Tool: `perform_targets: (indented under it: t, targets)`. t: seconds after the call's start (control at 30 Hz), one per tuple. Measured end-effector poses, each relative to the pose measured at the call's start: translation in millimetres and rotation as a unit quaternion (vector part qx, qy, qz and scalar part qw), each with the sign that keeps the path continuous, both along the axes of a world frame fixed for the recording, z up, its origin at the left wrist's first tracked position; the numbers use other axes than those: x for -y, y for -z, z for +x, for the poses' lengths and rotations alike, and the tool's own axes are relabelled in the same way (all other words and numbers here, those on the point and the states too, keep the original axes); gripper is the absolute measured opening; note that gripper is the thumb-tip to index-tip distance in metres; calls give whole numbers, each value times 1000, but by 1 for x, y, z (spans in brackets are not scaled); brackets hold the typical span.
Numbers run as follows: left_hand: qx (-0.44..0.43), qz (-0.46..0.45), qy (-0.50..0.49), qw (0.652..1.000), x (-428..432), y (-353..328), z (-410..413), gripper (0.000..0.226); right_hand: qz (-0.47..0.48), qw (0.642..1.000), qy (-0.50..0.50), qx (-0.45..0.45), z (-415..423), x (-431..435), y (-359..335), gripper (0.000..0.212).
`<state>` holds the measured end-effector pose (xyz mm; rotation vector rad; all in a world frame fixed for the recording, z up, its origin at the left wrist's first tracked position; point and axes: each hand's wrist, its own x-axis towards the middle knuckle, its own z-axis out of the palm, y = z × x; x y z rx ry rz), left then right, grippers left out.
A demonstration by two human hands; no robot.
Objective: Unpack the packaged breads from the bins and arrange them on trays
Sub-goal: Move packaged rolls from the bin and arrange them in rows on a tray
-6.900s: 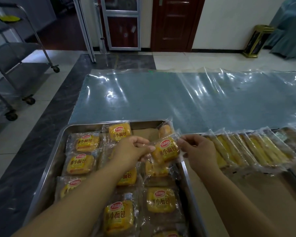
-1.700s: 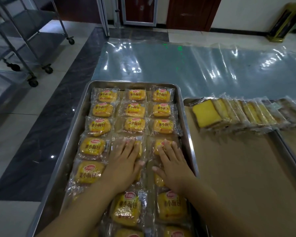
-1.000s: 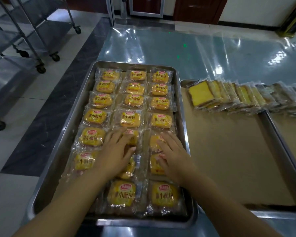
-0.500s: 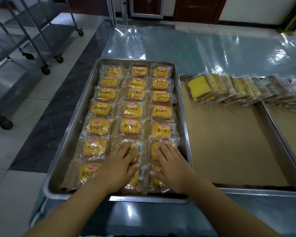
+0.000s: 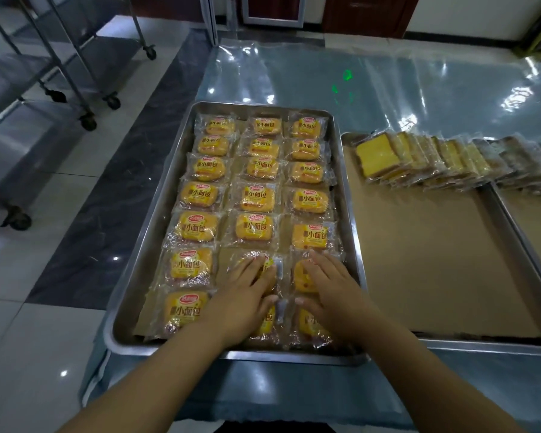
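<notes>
Film-covered table [image 5: 388, 89] | tray [image 5: 156, 226] lengthwise away | left hand [image 5: 242, 303], right hand [image 5: 331, 295] flat on bread packs [image 5: 255, 228]

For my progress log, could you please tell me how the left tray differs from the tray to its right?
The left tray is full of small bread packs lying flat, three across; the right tray holds only one overlapping row of sliced packs at its far edge. The right tray's brown paper is mostly bare; the left tray's is nearly covered. Both are steel trays.
</notes>
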<state>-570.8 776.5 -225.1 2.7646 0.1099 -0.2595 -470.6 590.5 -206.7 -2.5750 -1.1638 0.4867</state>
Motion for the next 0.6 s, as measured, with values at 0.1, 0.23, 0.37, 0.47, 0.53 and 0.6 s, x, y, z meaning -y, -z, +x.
perform_targets:
  t: [0.1, 0.23, 0.37, 0.47, 0.53, 0.6]
  targets:
    - [55, -29, -27, 998, -7, -11, 2, 53, 51, 999, 0, 9, 11, -4, -11, 63]
    - [112, -30, -77, 990, -28, -24, 16, 46, 83, 996, -16, 18, 29, -18, -22, 52]
    - [120, -6, -118, 986, -63, -32, 39, 46, 94, 995, -15, 30, 53, -38, -31, 47]
    - [117, 7, -132, 984, -91, -37, 58, 44, 104, 994, 10, 33, 71, -55, -36, 39]
    - [124, 10, -134, 983, -109, -38, 72, 45, 104, 994, 25, 33, 81, -67, -40, 35]
    - [126, 7, -133, 983, -126, -37, 88, 51, 101, 994, 31, 41, 91, -79, -42, 30]
